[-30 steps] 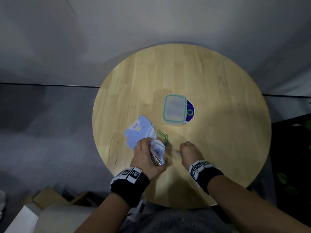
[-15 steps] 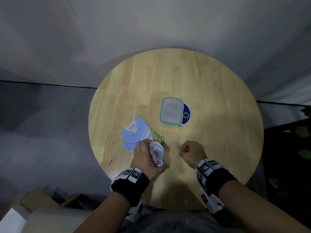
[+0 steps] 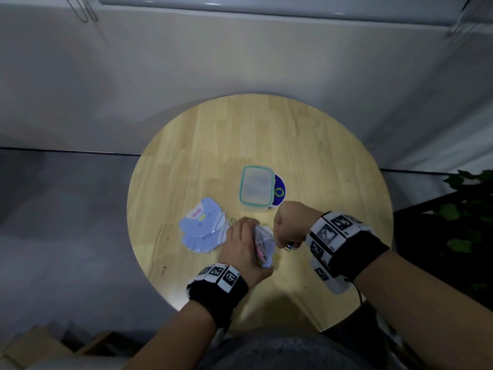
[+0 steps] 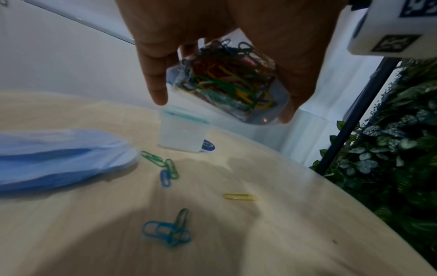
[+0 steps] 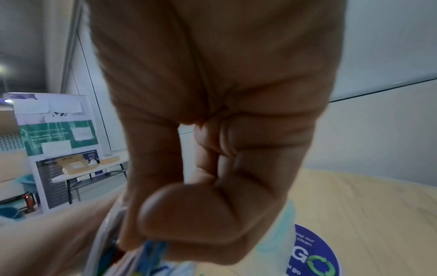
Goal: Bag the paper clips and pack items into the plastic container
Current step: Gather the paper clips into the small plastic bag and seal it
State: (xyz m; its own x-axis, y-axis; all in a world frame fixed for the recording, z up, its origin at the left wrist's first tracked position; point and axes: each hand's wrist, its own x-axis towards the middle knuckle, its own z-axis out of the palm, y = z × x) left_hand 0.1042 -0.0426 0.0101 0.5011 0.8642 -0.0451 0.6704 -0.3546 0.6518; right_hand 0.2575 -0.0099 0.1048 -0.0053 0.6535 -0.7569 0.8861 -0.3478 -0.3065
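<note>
My left hand point(image 3: 241, 243) grips a small clear plastic bag point(image 4: 231, 80) stuffed with coloured paper clips, held just above the round wooden table point(image 3: 320, 161). My right hand point(image 3: 286, 243) pinches blue paper clips point(image 5: 153, 248) between thumb and forefinger, right at the bag's point(image 3: 262, 245) edge. Loose paper clips lie on the table below: a green and blue group point(image 4: 165, 168), a yellow one point(image 4: 240, 197) and a blue-green cluster point(image 4: 167, 231). The lidded plastic container point(image 3: 256, 188) with a teal rim stands beyond the hands.
A stack of blue bear-shaped cards point(image 3: 204, 228) lies left of my left hand. A round blue sticker point(image 3: 280, 193) shows from under the container's right side. Green plants point(image 3: 469, 209) stand off the table's right edge.
My right hand has lifted from the table and moved left to the bag, carrying paper clips. The left hand still holds the bag in about the same place.
</note>
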